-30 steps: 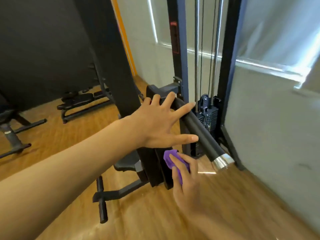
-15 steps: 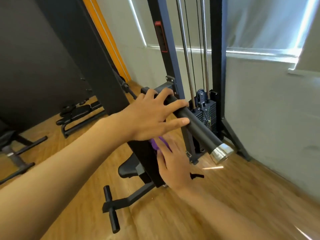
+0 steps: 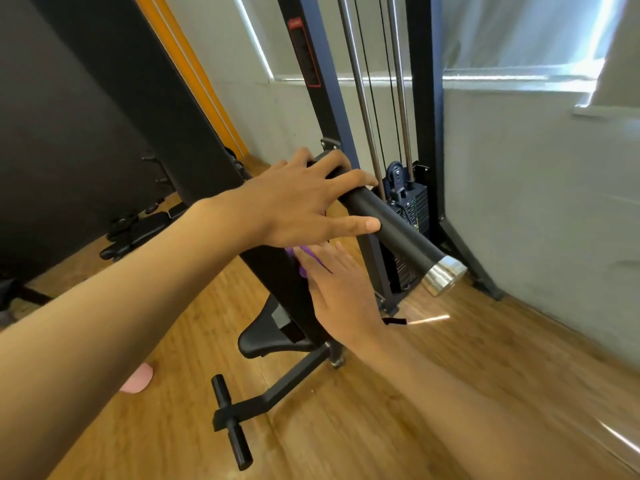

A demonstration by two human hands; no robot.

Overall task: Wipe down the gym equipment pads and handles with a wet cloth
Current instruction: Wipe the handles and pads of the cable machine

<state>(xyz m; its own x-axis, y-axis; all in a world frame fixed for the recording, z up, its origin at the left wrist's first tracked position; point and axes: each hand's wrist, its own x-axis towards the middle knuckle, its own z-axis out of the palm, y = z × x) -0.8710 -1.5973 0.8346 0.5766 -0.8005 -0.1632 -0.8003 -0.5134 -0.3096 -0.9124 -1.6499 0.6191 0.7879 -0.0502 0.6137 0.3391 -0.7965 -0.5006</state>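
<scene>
Right hand (image 3: 341, 289): fingers straight, pressing the purple cloth (image 3: 304, 252) flat against the upright black pad (image 3: 277, 282). The cloth is mostly hidden beneath the two hands. Left hand (image 3: 294, 206): fingers draped over the black bar (image 3: 391, 223), thumb straight beneath, a loose clasp. Risks, as judged: the cloth, held by pressure alone, may slide off the pad and drop to the wooden floor (image 3: 346, 427). The bar may swing if leaned on, jerking the weight stack (image 3: 412, 202) behind. Containers: none in view, so no bucket or bottle for re-wetting the cloth.
</scene>
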